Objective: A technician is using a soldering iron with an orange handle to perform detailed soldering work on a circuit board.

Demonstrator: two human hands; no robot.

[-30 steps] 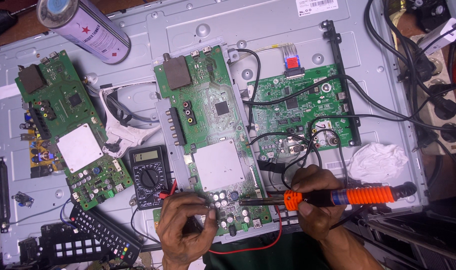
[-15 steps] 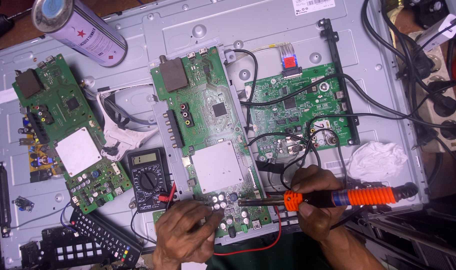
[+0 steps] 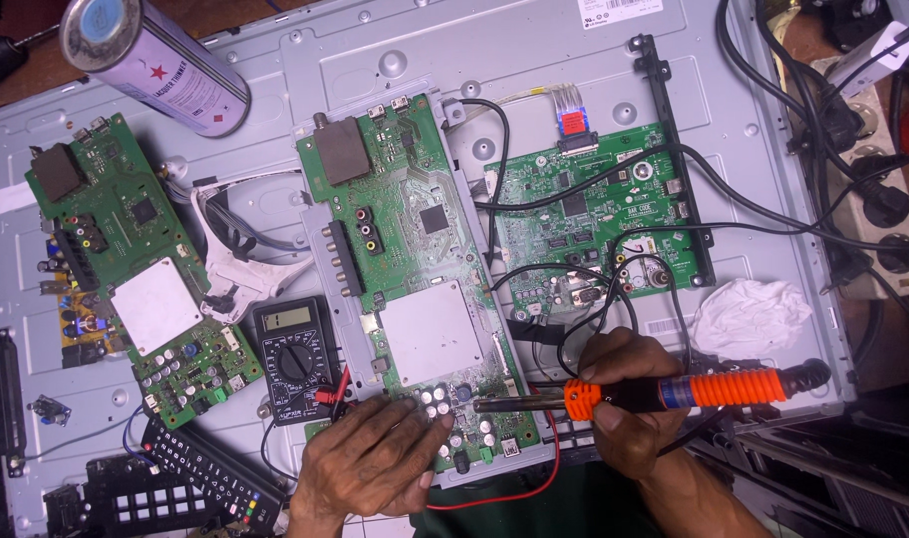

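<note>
My right hand [image 3: 624, 399] grips a soldering iron [image 3: 674, 391] with an orange and black handle, held level. Its metal tip points left over the lower end of a long green circuit board [image 3: 405, 259]. My left hand [image 3: 370, 463] lies flat on that board's bottom left corner, fingers next to a cluster of silver capacitors [image 3: 445, 408]. A black multimeter [image 3: 295, 359] sits just left of the board, its red and black leads running under my left hand. A second green board [image 3: 594, 214] is mounted to the right, with black cables looping across it.
Everything rests on the grey metal back of a flat screen [image 3: 534, 60]. A spray can [image 3: 151, 65] lies top left, another green board [image 3: 126, 269] at left, a black remote [image 3: 210, 473] bottom left, a white cloth [image 3: 749, 319] at right, a power strip [image 3: 873, 189] far right.
The view has shifted slightly. My left hand has slid a little down and left along the board's bottom edge. The soldering iron stays in place.
</note>
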